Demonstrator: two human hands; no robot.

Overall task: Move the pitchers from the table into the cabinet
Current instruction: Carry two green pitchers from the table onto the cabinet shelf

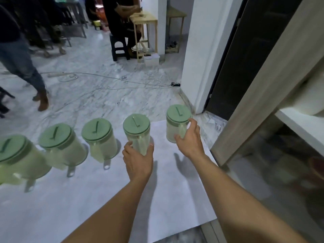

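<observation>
Several clear pitchers with green lids stand in a row along the far edge of the white table (87, 199). My left hand (137, 161) wraps around the near side of the fourth pitcher (136, 128). My right hand (190, 138) grips the rightmost pitcher (178, 118) near the table's right corner. Both pitchers stand upright on the table. The other pitchers (98, 135) sit untouched to the left. The cabinet (259, 102) stands at the right with its door open and a white shelf (301, 123) showing.
Beyond the table lies a marble floor with cables (105, 81). A walking person's legs (26, 71) are at the left. A seated person (121, 23) on a stool is beside a wooden side table (145, 20). Bowls (317, 169) sit low in the cabinet.
</observation>
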